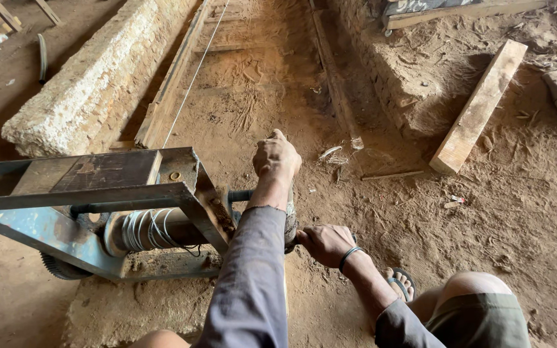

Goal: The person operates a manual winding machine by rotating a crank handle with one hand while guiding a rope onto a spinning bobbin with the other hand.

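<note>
Both hands apparently on winch crank

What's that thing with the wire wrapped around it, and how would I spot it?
Start at the blue-grey steel frame at the lower left, beside the long sandy trench. Under its top plate lies a horizontal drum, just left of the person's two hands, left hand and right hand. It alone carries shiny coils of thin wire, from which one taut strand runs up the trench.

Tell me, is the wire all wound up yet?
Partly. Several turns of wire already sit on the drum. Both hands, left hand and right hand, grip the crank wheel. The rest of the wire stretches along the sandy trench, unwound.
</note>
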